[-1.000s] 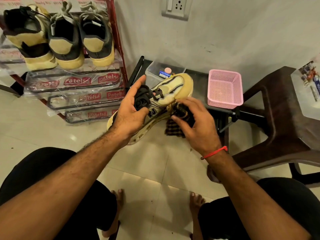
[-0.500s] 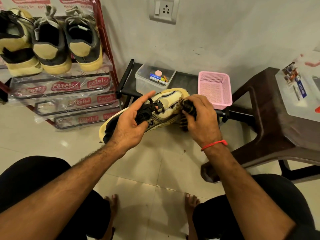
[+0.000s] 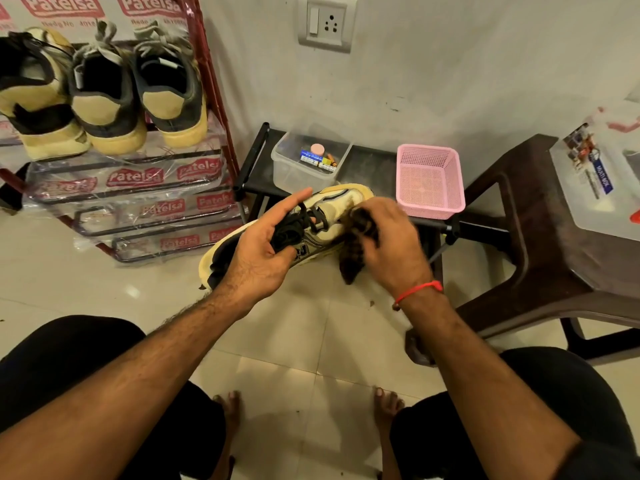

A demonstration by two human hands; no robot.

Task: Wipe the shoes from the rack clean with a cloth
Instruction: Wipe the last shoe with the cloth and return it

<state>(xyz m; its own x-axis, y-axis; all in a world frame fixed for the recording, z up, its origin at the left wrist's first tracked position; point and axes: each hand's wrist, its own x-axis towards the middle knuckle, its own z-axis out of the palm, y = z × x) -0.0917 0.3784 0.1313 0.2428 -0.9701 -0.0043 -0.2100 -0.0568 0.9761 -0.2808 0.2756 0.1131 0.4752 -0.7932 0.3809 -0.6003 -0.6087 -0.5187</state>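
A single wide head-worn view looks steeply forward and down, close over the floor point(image 3: 104, 289) ahead.

Held shoe point(image 3: 332, 216): cream/pale yellow upper, black laces and lining. Cloth point(image 3: 356, 251): dark brown-and-black check. Rack point(image 3: 211, 109) left of the shoe: red frame, clear wrap with red-and-white logo print. Three shoes point(image 3: 104, 98) on the rack: yellow heels and soles, dark grey/black uppers. Basket point(image 3: 429, 180) right of the shoe: pink mesh. Wrist thread point(image 3: 417, 291): red. Stool point(image 3: 540, 244): dark brown. Floor point(image 3: 304, 341): cream tile.
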